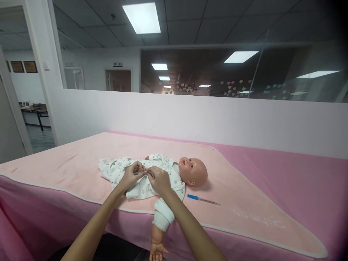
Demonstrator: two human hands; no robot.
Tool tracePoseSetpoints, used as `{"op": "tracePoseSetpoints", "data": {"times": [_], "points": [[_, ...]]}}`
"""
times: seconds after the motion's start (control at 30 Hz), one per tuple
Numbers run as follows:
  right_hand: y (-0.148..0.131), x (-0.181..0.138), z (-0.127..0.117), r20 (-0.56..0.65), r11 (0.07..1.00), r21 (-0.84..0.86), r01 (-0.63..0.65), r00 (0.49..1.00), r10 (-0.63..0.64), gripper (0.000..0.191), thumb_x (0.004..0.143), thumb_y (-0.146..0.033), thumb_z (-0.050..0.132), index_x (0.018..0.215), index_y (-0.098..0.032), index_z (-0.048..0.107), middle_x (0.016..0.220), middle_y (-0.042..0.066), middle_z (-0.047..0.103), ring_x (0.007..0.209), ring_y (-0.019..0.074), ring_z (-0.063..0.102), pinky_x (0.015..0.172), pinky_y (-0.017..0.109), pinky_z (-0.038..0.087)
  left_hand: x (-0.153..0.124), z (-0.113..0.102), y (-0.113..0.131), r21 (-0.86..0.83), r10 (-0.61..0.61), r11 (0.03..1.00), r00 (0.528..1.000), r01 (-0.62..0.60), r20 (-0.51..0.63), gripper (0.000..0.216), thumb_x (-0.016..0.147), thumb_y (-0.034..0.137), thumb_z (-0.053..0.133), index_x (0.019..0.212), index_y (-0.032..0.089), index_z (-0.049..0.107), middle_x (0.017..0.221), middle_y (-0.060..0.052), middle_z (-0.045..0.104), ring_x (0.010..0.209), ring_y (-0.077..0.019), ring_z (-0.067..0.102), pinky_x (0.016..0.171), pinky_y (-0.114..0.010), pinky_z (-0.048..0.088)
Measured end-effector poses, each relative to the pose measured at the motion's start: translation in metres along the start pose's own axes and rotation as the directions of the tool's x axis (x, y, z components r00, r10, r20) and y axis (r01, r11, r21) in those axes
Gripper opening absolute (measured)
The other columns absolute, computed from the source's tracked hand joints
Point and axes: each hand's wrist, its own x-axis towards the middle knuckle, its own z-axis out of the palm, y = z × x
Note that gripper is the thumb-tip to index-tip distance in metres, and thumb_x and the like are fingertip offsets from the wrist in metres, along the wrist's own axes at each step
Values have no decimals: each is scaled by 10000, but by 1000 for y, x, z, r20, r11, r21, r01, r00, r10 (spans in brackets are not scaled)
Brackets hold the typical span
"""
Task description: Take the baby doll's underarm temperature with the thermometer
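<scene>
A baby doll (193, 172) lies on its back with its head to the right, dressed in a white printed baby romper (144, 189). My left hand (133, 176) is closed in a pinch at the romper's front, over the doll's belly. My right hand (160, 180) pinches the same spot from the right, the fingertips of both hands almost meeting. The small bit of white cloth between them is mostly hidden; whether it is a tie or a snap I cannot tell. One doll arm (157, 241) hangs over the front edge, below my right wrist.
A blue-capped thermometer-like stick (203, 199) lies right of the doll, near its head. Beneath is a peach blanket (244, 206) with a pale border, over a pink cloth (307, 185). Behind the table stands a low white wall (206, 119) with glass above.
</scene>
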Motion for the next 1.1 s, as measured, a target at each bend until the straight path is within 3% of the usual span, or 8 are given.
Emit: {"op": "tracePoseSetpoints", "data": {"times": [0.2,0.7,1.1], "points": [[1,1,3,-5,1000,21,0,1000,0,174,858,-219,436,899,-227,605,908,-9,650,792,109,587,659,197,385,1,-4,1,90,-17,996,1000,16,18,251,648,220,623,869,168,515,885,-41,589,796,-150,568,743,-289,460],[2,-1,4,-29,995,-67,70,997,-72,195,895,-257,394,905,-219,585,876,-5,637,759,87,581,620,175,366,-1,-4,-2,66,10,998,1000,-12,18,257,662,158,548,919,167,553,891,-44,628,893,-182,596,783,-300,478],[-1,0,6,10,986,-161,-36,999,38,154,882,-264,416,911,-234,564,880,-22,631,748,104,579,592,203,343,2,-5,-10,84,18,996,999,-22,43,237,672,155,539,907,169,568,896,-46,641,875,-186,605,785,-313,480]]}}
